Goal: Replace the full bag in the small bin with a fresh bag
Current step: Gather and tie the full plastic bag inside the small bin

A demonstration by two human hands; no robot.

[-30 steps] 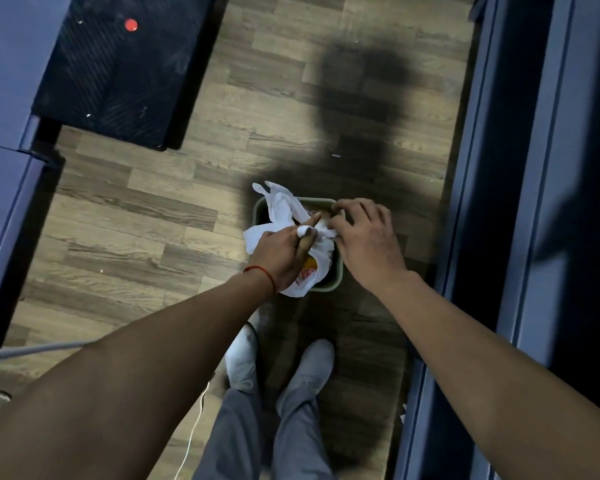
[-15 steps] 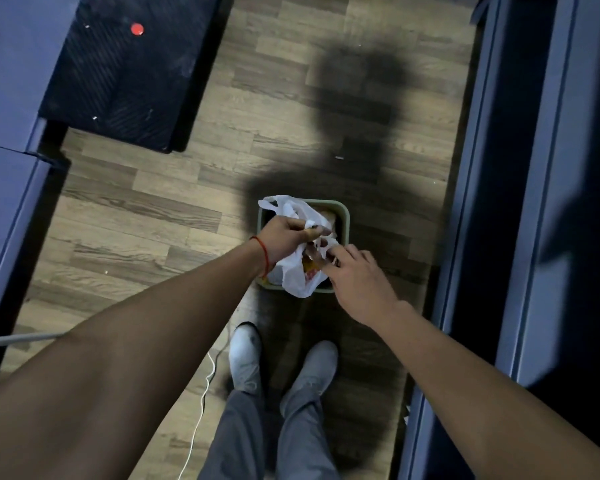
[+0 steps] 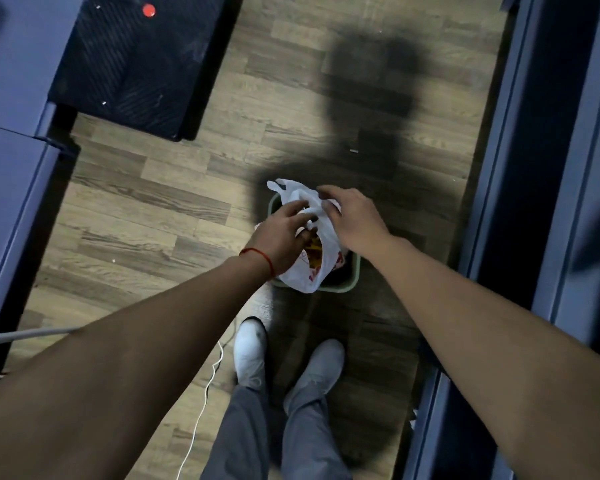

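Observation:
A small pale green bin [image 3: 340, 288] stands on the wood floor just in front of my feet. A white plastic bag [image 3: 326, 258] with red print sits in it, full of yellow and orange rubbish. My left hand [image 3: 284, 233], with a red thread on the wrist, grips the bag's gathered top from the left. My right hand [image 3: 354, 216] pinches the bag's handles from the right, over the far side of the bin. Most of the bin's opening is hidden by the bag and my hands.
A black box [image 3: 136, 60] with a red dot stands at the far left. Blue-grey cabinets [image 3: 11, 188] line the left, and a dark door frame [image 3: 520, 168] runs along the right. A white cable [image 3: 201, 410] lies on the floor by my left shoe [image 3: 250, 351].
My right hand has moved from the near side of the bag up to its far top. The bag's handles have been drawn up and together between both hands.

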